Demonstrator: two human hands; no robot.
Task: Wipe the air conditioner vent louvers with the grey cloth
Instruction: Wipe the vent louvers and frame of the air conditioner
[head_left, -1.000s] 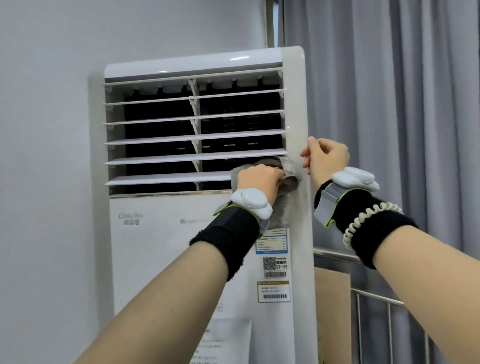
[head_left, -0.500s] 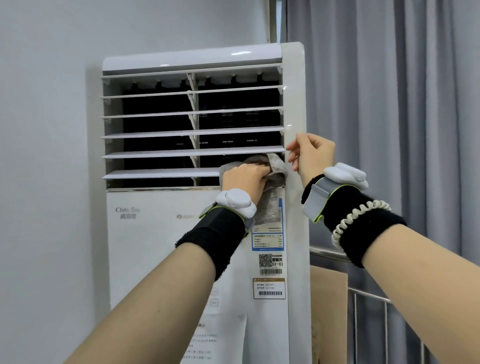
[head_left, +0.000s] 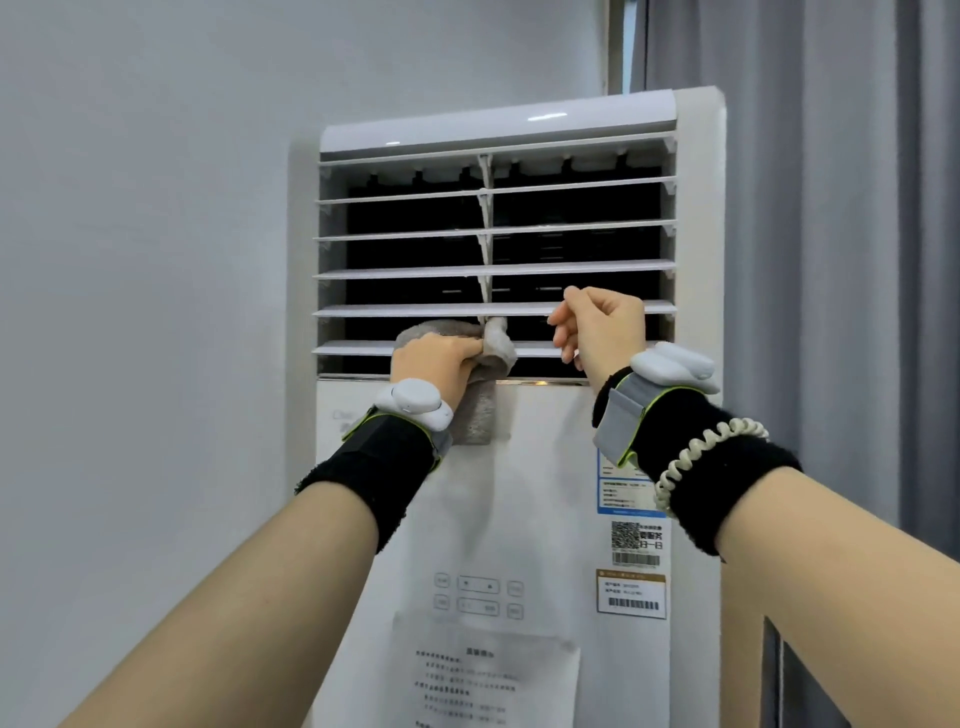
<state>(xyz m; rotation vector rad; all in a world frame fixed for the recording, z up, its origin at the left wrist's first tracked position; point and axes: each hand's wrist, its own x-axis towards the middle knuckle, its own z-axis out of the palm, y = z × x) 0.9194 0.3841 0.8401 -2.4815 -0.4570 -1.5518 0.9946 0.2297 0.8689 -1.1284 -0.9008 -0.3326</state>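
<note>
A white floor-standing air conditioner (head_left: 530, 493) stands before me with several horizontal white louvers (head_left: 415, 273) over a dark vent. My left hand (head_left: 434, 364) grips the grey cloth (head_left: 496, 343) and presses it on the lowest louver near the vent's middle; a flap of the cloth hangs down over the front panel. My right hand (head_left: 597, 327) is to the right of it, its fingers curled against the two lowest louvers, and it holds nothing that I can see. Both wrists wear black bands with white devices.
A grey wall (head_left: 156, 312) is on the left and grey curtains (head_left: 841, 260) hang on the right, close to the unit's side. Stickers (head_left: 631, 595), a control panel (head_left: 478, 597) and a paper notice (head_left: 483, 675) are on the front panel below the vent.
My left hand has slid the cloth leftward along the lowest louver, from the right end to the middle. My right hand has moved from the unit's right edge onto the louvers.
</note>
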